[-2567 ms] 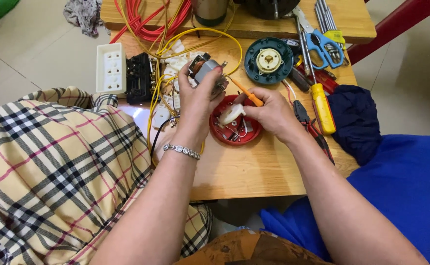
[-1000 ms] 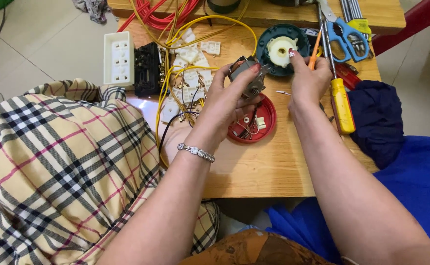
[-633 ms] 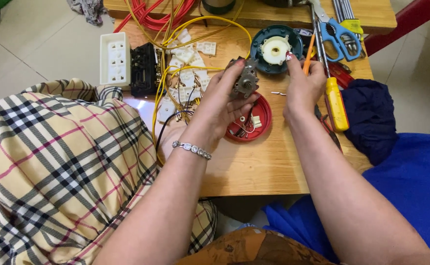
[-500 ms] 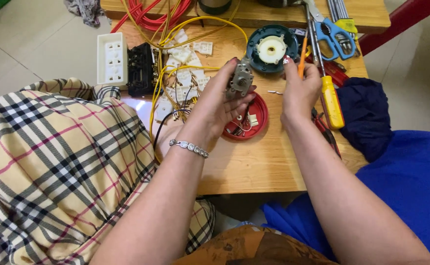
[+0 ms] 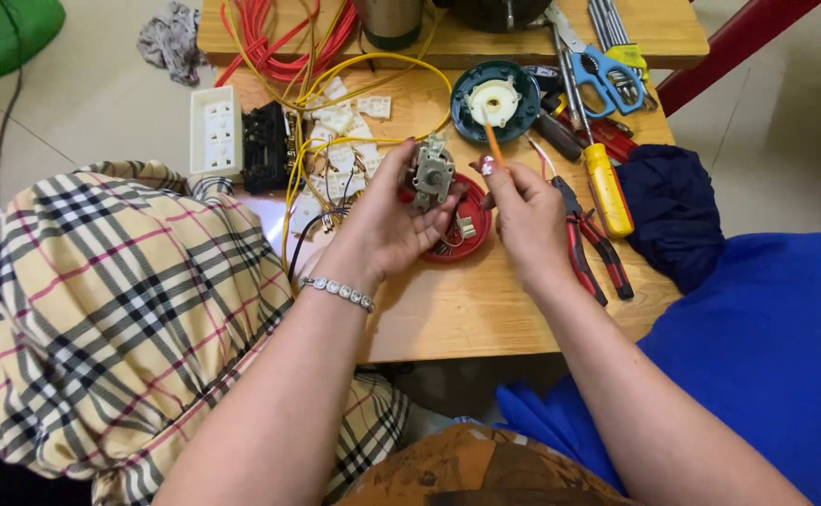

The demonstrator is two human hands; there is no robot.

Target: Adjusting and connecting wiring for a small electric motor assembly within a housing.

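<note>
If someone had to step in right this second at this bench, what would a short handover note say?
Left hand: holds a small grey metal mechanism up above the red round tray, fingers wrapped around it.
Right hand: pinches a thin orange-handled tool, tip end near the mechanism.
On the wooden table: teal round housing with a white centre, yellow-handled screwdriver, red-handled pliers, blue scissors, white socket strip, yellow wires.
Done: the mechanism is out of any housing; small parts lie in the tray.
Left: the mechanism and housing lie apart, not put together.
</note>
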